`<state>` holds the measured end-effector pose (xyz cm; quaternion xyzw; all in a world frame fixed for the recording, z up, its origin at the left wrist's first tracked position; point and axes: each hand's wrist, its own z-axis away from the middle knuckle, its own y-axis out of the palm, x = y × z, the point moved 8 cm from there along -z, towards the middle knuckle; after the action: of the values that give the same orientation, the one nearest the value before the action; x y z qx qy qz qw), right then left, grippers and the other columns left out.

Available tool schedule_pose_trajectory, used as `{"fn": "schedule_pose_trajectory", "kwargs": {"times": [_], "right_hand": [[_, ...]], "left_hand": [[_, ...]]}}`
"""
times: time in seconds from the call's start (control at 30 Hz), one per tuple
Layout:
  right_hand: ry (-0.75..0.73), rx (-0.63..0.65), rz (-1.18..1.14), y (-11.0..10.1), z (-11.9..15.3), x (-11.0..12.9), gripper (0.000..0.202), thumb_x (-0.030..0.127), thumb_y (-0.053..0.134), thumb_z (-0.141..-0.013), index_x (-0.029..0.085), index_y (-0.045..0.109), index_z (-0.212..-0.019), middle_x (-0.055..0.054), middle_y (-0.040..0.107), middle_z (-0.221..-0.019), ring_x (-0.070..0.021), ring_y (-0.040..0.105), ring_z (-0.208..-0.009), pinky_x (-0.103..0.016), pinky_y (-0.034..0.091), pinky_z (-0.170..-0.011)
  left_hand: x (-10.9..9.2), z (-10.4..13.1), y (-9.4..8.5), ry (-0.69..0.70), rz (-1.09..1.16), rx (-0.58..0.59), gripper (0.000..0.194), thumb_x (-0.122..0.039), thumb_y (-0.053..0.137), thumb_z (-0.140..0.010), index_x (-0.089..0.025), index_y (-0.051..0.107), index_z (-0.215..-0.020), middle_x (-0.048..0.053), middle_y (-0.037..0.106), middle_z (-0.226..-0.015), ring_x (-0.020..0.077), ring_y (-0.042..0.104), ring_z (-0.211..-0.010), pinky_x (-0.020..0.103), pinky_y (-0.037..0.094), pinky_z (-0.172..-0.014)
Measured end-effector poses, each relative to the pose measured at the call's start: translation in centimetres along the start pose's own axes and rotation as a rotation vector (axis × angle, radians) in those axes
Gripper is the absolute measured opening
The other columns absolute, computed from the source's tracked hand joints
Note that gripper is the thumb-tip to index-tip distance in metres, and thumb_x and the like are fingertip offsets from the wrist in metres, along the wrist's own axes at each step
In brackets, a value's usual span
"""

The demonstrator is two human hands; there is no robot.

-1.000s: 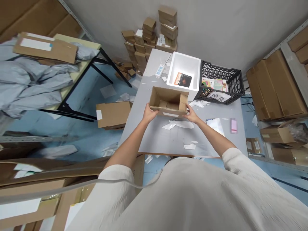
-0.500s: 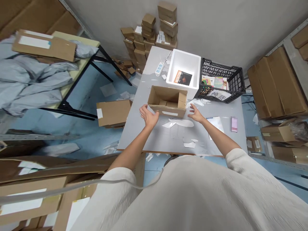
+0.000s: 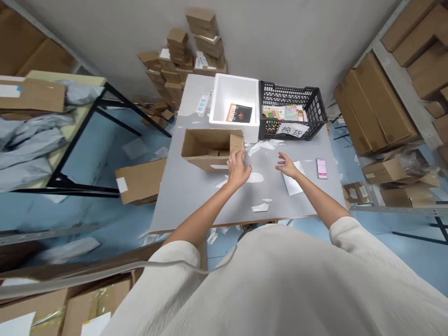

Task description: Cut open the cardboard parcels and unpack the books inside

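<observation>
Head view, and the two-handed grip of a second ago is gone: the open cardboard box (image 3: 200, 163) sits on the desk (image 3: 189, 200), left hand (image 3: 238, 171) now across its right front corner, fingers parted, contact unclear; right hand (image 3: 287, 166) open, empty, beside the white sheet (image 3: 292, 185).

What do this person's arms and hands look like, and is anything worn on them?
The left hand and right hand are ungloved; the left seems to wear a ring. Forearms are bare below short, off-white sleeves, and a pale cord crosses before the left sleeve.
</observation>
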<state>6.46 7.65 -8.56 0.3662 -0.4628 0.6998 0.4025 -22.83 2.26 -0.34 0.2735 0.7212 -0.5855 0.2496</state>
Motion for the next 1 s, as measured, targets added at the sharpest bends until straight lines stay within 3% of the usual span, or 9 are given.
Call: {"fn": "schedule_pose_trajectory", "kwargs": {"times": [0.17,0.3,0.4,0.57,0.8,1.0], "right_hand": [[0.108,-0.107,0.02,-6.1,3.3,-5.2,0.08,0.03,0.082,-0.083,0.024,0.063,-0.161,-0.017,0.06,-0.169,-0.0331,0.071,-0.137,-0.052,0.064,-0.113],[0.239,-0.186,0.05,-9.8,5.8,-10.1,0.064,0.025,0.076,-0.085,0.02,0.071,-0.148,-0.017,0.069,-0.161,-0.0326,0.071,-0.138,-0.05,0.06,-0.119],[0.328,-0.21,0.099,-11.5,7.1,-13.5,0.061,0.023,0.074,-0.083,0.019,0.073,-0.145,-0.017,0.071,-0.158,-0.0341,0.07,-0.142,-0.051,0.058,-0.122],[0.407,-0.178,0.163,-12.4,7.8,-17.9,0.068,0.022,0.071,-0.082,0.017,0.07,-0.15,-0.018,0.064,-0.168,-0.0367,0.063,-0.154,-0.051,0.052,-0.13],[0.413,-0.121,0.196,-11.8,7.0,-21.1,0.077,0.026,0.072,-0.08,0.019,0.065,-0.157,-0.015,0.067,-0.165,-0.0358,0.063,-0.154,-0.051,0.049,-0.134],[0.421,-0.15,0.145,-11.1,6.4,-21.9,0.068,0.026,0.069,-0.083,0.02,0.065,-0.15,-0.013,0.075,-0.153,-0.0312,0.071,-0.143,-0.047,0.055,-0.127]], "left_hand": [[-3.9,0.6,8.4,0.087,0.07,0.208,0.071,-0.025,0.065,-0.093,-0.022,0.051,-0.162,0.02,0.049,-0.164,0.0419,0.048,-0.158,0.061,0.043,-0.129],[-5.4,2.0,15.0,0.076,0.117,0.374,0.069,-0.023,0.065,-0.094,-0.024,0.052,-0.162,0.018,0.05,-0.166,0.0406,0.05,-0.156,0.061,0.044,-0.13],[-5.9,3.4,19.4,0.058,0.145,0.48,0.069,-0.021,0.065,-0.094,-0.023,0.053,-0.161,0.017,0.051,-0.167,0.0385,0.052,-0.156,0.058,0.045,-0.131],[-5.2,6.0,25.8,-0.055,0.151,0.684,0.067,-0.021,0.066,-0.093,-0.021,0.055,-0.159,0.018,0.055,-0.166,0.0365,0.054,-0.158,0.053,0.04,-0.136],[-3.2,9.1,31.7,-0.211,0.132,0.847,0.068,-0.029,0.071,-0.092,-0.022,0.057,-0.158,0.017,0.054,-0.172,0.0356,0.057,-0.156,0.048,0.041,-0.135],[-1.9,10.0,33.7,-0.297,0.164,0.833,0.069,-0.035,0.07,-0.093,-0.019,0.056,-0.158,0.019,0.056,-0.171,0.0344,0.068,-0.141,0.047,0.051,-0.126]]}}
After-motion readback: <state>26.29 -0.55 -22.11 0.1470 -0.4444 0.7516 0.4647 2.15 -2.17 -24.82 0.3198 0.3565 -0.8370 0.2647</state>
